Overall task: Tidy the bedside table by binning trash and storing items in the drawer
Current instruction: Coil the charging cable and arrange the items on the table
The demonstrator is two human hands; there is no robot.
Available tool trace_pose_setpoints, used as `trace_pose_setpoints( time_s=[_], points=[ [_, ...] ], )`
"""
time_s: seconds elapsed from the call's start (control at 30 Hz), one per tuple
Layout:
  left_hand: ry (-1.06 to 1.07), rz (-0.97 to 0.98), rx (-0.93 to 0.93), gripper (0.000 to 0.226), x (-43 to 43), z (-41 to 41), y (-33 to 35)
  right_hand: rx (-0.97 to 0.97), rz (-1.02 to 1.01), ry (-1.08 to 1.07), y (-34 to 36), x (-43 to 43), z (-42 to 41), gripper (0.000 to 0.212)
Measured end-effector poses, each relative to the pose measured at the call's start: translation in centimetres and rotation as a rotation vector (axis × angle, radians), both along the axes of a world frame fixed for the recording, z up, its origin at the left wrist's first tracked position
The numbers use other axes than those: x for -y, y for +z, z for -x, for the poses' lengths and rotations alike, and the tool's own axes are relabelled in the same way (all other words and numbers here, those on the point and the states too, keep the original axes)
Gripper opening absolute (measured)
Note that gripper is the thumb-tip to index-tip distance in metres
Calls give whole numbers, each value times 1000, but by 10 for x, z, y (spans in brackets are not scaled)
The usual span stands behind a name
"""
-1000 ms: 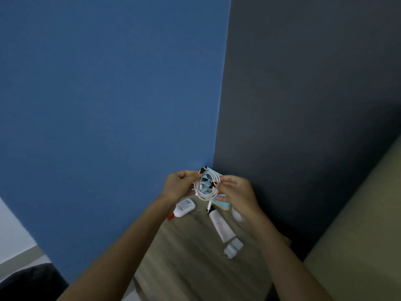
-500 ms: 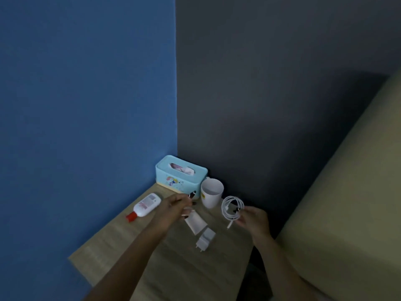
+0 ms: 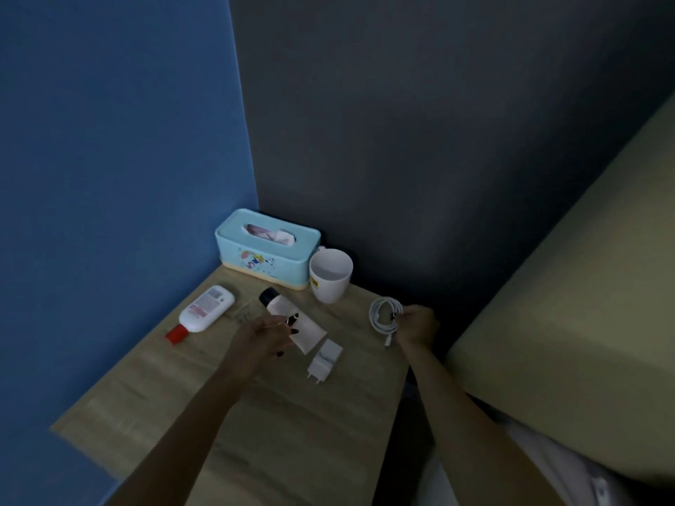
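My right hand [image 3: 416, 325] holds a coiled white cable [image 3: 384, 315] above the right edge of the wooden bedside table [image 3: 277, 425]. My left hand [image 3: 264, 337] hovers with fingers apart over a white tube with a black cap [image 3: 288, 317]. A white charger plug [image 3: 324, 359] lies just right of that hand. A white bottle with a red cap [image 3: 204, 310] lies to the left. Between bottle and tube sits a small clear object [image 3: 243, 312], too blurred to identify.
A light blue tissue box [image 3: 266, 248] and a white mug [image 3: 330, 273] stand at the back corner against the blue and dark grey walls. A bed with a yellowish sheet [image 3: 569, 323] borders the table on the right.
Both hands held the coiled cable together in front of me. Now the hands are apart and lower: the right keeps the cable, the left has dropped over the tube.
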State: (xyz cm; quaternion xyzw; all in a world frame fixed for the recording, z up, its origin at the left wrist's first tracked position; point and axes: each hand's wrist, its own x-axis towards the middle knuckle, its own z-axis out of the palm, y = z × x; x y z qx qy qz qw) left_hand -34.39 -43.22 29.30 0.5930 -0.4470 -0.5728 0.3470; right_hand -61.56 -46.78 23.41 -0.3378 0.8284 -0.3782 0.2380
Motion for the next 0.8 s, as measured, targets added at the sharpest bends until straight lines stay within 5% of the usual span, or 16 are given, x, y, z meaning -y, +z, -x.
trace_pose_setpoints(
  time_s=[0.47,0.8],
  points=[
    [-1,-8,46,19,2,-7,-30,-262,29,51,-10,-5,-5,22],
    [-56,295,409,24,-3,-1,-22,-598,194,610,-17,-80,-58,26]
  ],
)
